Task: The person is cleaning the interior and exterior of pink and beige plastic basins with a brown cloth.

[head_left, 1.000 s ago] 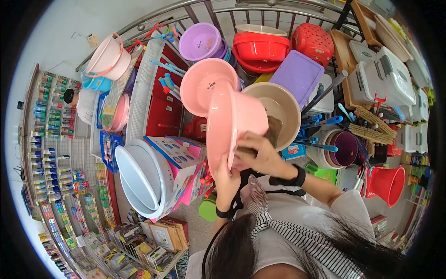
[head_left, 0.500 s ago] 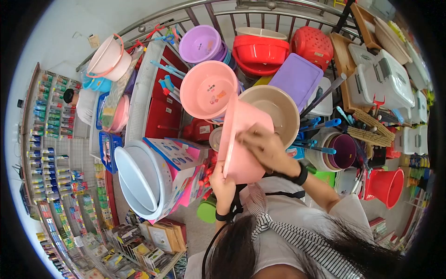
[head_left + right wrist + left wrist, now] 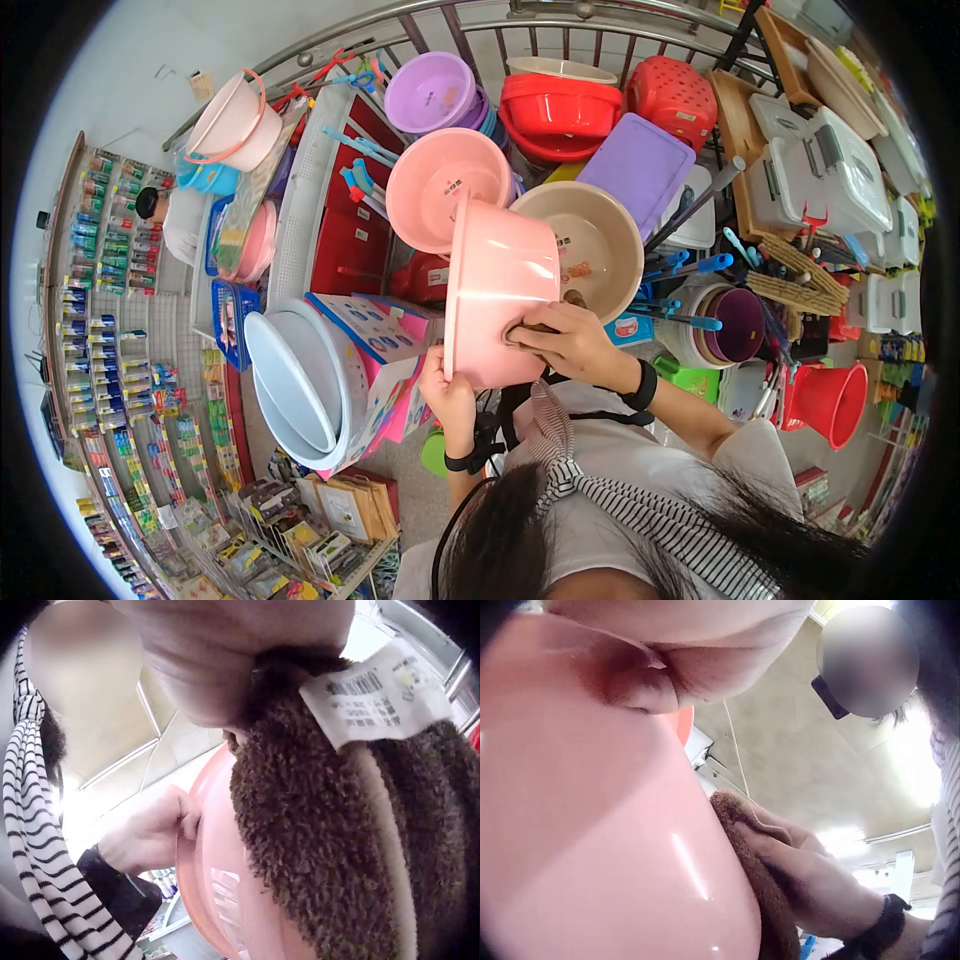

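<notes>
A pink plastic basin (image 3: 500, 275) is tipped on its side in front of the chest, its open mouth facing left. My left hand (image 3: 452, 402) grips the basin's rim low down, thumb on the outer wall. My right hand (image 3: 585, 350) holds a fuzzy brown towel (image 3: 300, 832) against the outside near the bottom. A white label (image 3: 375, 697) with a barcode hangs from the towel in the right wrist view. In the left wrist view, the towel's edge lies along the basin's shiny surface, with the fingers of my right hand (image 3: 817, 881) bunched around it.
Just beyond stand another pink basin (image 3: 445, 185) and a beige basin (image 3: 620, 240). Pale blue tubs (image 3: 295, 385) sit on boxes at left. Blue-handled tools (image 3: 690, 320) stick out at right, near a red bucket (image 3: 830, 403). A metal railing (image 3: 480, 22) runs behind.
The pink basin has swung right, then back left, and now shows more of its outer wall. My right hand with the towel has shifted over its outside; my left hand has moved lower and left.
</notes>
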The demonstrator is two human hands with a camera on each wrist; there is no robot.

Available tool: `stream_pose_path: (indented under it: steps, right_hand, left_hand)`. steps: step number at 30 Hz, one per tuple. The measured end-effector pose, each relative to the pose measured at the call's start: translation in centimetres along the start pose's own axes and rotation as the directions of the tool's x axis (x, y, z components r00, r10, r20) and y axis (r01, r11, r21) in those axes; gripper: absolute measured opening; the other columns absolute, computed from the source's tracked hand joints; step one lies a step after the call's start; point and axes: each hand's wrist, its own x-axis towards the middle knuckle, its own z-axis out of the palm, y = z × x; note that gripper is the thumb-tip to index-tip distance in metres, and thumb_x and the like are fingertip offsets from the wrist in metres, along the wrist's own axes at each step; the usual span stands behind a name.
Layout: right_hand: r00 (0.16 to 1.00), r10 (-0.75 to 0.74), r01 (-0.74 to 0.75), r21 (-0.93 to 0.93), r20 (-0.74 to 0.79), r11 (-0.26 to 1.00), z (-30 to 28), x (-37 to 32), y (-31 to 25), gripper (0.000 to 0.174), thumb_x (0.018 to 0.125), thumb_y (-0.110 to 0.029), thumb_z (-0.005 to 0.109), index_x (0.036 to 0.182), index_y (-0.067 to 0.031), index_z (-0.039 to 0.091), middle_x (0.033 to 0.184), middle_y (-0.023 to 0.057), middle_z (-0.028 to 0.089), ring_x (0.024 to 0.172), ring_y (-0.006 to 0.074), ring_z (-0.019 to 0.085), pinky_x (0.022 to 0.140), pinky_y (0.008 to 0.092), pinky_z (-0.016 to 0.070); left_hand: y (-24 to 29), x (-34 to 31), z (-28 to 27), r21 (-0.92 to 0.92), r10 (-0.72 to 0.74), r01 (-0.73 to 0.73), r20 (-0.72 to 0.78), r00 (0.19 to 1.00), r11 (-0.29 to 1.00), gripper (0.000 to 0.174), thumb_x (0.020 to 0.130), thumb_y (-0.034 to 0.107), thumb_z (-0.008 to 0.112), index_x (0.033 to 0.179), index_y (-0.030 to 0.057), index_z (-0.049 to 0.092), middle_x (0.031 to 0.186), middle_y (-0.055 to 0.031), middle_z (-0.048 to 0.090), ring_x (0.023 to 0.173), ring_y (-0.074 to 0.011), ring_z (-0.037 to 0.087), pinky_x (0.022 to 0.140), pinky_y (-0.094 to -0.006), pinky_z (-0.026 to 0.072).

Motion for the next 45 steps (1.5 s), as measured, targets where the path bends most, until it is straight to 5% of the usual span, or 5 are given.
stream_pose_path:
  steps: [8, 15, 23, 35, 45]
  right_hand:
    - [0.912, 0.382, -0.341, 0.238, -0.151, 0.909, -1.3, 4.2, 5.5, 0.027, 0.086, 0.001, 0.057, 0.111, -0.0019, 0.065, 0.094, 0.0171, 0.060, 0.079, 0.0315, 0.062, 0.070, 0.0332, 0.0487]
    - [0.973, 0.225, -0.231, 0.346, 0.060, 0.909, -0.7, 3.1, 1.0, 0.037, 0.075, 0.010, 0.054, 0.108, -0.0030, 0.068, 0.086, 0.0121, 0.058, 0.079, 0.0245, 0.061, 0.072, 0.0310, 0.0486]
    - [0.690, 0.690, -0.571, 0.750, 0.220, 0.333, -2.2, 0.7, 5.9, 0.036, 0.095, -0.020, 0.042, 0.083, 0.0055, 0.065, 0.083, 0.0081, 0.063, 0.080, 0.0138, 0.057, 0.078, 0.0284, 0.0463]
    - [0.570, 0.777, -0.732, 0.595, 0.268, 0.332, -5.5, 0.2, 4.3, 0.032, 0.088, -0.019, 0.065, 0.110, 0.0048, 0.062, 0.096, 0.0042, 0.066, 0.084, 0.0076, 0.061, 0.075, 0.0232, 0.0478]
    - [0.650, 0.755, -0.490, 0.711, -0.086, 0.504, -6.3, -1.2, 5.2, 0.028, 0.087, -0.009, 0.058, 0.110, 0.0063, 0.060, 0.096, 0.0059, 0.067, 0.082, 0.0084, 0.062, 0.074, 0.0243, 0.0494]
  left_hand:
    - [0.4, -0.9, -1.7, 0.271, 0.198, -0.227, 0.130, 0.971, 0.936, 0.032, 0.064, -0.015, 0.040, 0.087, -0.0032, 0.060, 0.062, -0.0102, 0.058, 0.055, -0.0126, 0.056, 0.055, -0.0245, 0.0443]
    - [0.4, -0.8, -1.3, 0.357, 0.154, -0.222, 0.208, 0.966, 0.907, 0.034, 0.061, -0.009, 0.043, 0.087, 0.0005, 0.063, 0.062, -0.0180, 0.056, 0.052, -0.0275, 0.059, 0.053, -0.0320, 0.0447]
    - [0.9, -2.3, -0.6, 0.503, 0.160, -0.198, 0.117, 0.980, 0.841, 0.035, 0.060, -0.003, 0.048, 0.089, 0.0035, 0.066, 0.063, -0.0185, 0.058, 0.055, -0.0341, 0.057, 0.055, -0.0404, 0.0443]
    - [1.8, -2.4, 2.1, 0.419, 0.544, -0.836, 0.635, 0.548, 0.354, 0.030, 0.061, 0.000, 0.059, 0.091, 0.0028, 0.063, 0.073, -0.0054, 0.064, 0.063, -0.0190, 0.061, 0.059, -0.0305, 0.0438]
    - [-0.3, -0.3, 0.4, 0.402, 0.433, -0.747, 0.628, 0.646, 0.530, 0.033, 0.065, -0.003, 0.067, 0.096, 0.0098, 0.066, 0.092, -0.0094, 0.066, 0.102, -0.0253, 0.060, 0.085, -0.0416, 0.0453]
